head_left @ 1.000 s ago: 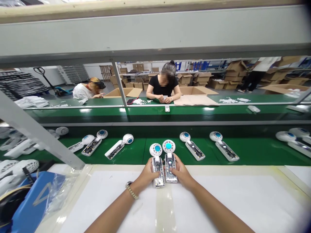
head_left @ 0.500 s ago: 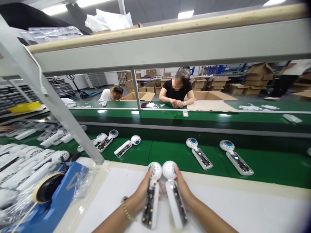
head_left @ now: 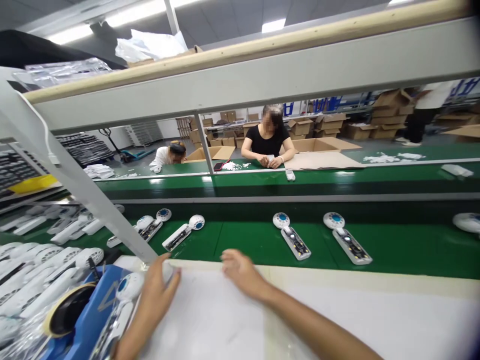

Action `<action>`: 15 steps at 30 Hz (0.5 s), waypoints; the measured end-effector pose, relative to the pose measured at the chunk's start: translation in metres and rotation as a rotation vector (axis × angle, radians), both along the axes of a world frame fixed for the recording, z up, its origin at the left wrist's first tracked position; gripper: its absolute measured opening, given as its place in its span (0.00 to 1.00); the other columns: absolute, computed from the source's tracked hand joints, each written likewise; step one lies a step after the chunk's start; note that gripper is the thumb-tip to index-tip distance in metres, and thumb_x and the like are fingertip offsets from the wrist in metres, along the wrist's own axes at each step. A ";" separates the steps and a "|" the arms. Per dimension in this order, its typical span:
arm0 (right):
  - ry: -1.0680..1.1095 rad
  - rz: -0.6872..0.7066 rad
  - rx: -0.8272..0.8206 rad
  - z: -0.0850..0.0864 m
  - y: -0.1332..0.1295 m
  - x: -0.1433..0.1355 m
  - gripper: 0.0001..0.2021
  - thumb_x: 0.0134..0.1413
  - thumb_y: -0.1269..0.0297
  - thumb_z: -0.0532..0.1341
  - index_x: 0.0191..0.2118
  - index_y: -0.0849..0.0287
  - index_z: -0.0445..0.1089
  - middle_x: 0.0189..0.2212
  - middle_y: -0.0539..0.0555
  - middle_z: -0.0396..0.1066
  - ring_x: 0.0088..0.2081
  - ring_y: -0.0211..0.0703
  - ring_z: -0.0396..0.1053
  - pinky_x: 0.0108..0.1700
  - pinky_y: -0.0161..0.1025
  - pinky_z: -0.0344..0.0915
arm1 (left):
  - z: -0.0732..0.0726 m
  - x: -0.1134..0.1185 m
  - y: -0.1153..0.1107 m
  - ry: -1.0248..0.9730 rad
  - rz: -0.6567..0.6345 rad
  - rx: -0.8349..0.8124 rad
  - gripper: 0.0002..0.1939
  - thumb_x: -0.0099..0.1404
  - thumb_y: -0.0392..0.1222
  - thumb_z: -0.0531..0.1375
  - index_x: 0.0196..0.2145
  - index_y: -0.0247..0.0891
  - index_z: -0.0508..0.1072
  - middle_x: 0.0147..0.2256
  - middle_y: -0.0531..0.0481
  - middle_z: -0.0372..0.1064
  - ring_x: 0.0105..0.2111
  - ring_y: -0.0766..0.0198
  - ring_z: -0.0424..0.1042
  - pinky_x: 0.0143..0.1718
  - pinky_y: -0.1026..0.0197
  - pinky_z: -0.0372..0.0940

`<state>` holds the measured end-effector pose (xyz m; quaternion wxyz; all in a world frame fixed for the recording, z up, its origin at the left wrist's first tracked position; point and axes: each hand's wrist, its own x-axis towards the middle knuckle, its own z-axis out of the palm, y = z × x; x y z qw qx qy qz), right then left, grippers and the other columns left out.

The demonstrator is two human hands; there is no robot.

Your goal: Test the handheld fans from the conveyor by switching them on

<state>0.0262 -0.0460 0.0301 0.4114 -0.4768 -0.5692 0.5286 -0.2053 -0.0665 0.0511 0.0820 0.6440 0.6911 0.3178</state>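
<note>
My left hand (head_left: 159, 287) is over the left part of the white work surface, thumb and fingers apart in a curve. A pale patch shows between them, but I cannot make out what it is. Close to that wrist lies a white handheld device (head_left: 129, 287) with a round, blue-centred head and an exposed circuit board; the forearm hides part of it. My right hand (head_left: 242, 272) hovers near the belt-side edge of the surface, fingers loosely bent, with nothing visible in it. Similar open-backed devices, one of them a white device (head_left: 296, 243), lie on the green belt (head_left: 240, 235) beyond.
A blue tape dispenser (head_left: 84, 305) stands at the left beside rows of white devices (head_left: 48, 270). A slanted metal post (head_left: 101, 200) rises there, and a shelf beam (head_left: 240, 75) crosses overhead. A co-worker (head_left: 268, 137) in black sits across the line.
Both hands have let go of the two devices they held upright at the centre. A device now lies at the left by the dispenser. The left hand has moved left; the view has shifted slightly.
</note>
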 end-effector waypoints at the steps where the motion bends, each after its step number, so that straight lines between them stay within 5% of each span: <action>1: -0.069 -0.119 0.023 0.001 0.010 0.035 0.17 0.46 0.68 0.58 0.45 0.62 0.65 0.45 0.60 0.70 0.44 0.45 0.69 0.46 0.39 0.64 | 0.002 0.026 0.004 0.004 -0.101 0.033 0.25 0.57 0.55 0.50 0.47 0.36 0.59 0.48 0.40 0.60 0.48 0.50 0.63 0.47 0.48 0.61; 5: -0.389 -0.618 -0.024 0.003 0.029 0.188 0.18 0.49 0.68 0.55 0.48 0.66 0.62 0.54 0.69 0.58 0.57 0.60 0.52 0.52 0.52 0.54 | 0.001 0.140 0.016 0.055 -0.476 -0.060 0.16 0.61 0.52 0.46 0.34 0.38 0.65 0.36 0.45 0.64 0.37 0.56 0.67 0.41 0.54 0.62; 8: -0.544 -0.735 -0.223 -0.006 0.022 0.264 0.08 0.46 0.69 0.60 0.33 0.68 0.69 0.41 0.72 0.68 0.49 0.65 0.61 0.45 0.55 0.59 | -0.010 0.218 0.031 -0.044 -0.470 -0.222 0.18 0.58 0.55 0.50 0.33 0.36 0.65 0.37 0.42 0.65 0.40 0.50 0.66 0.43 0.51 0.58; 12: -0.521 -0.654 -0.373 -0.027 0.020 0.283 0.07 0.51 0.65 0.60 0.34 0.64 0.68 0.35 0.54 0.70 0.37 0.44 0.69 0.39 0.45 0.65 | -0.031 0.292 0.069 -0.248 -0.262 -0.400 0.26 0.47 0.46 0.62 0.40 0.27 0.61 0.47 0.25 0.56 0.47 0.36 0.60 0.44 0.46 0.55; 15: -0.381 -0.539 -0.384 -0.036 0.025 0.264 0.08 0.55 0.64 0.57 0.37 0.63 0.67 0.35 0.52 0.69 0.33 0.39 0.69 0.35 0.41 0.68 | -0.041 0.308 0.094 -0.362 -0.193 -0.412 0.31 0.41 0.35 0.64 0.43 0.26 0.57 0.50 0.22 0.53 0.51 0.35 0.56 0.46 0.46 0.54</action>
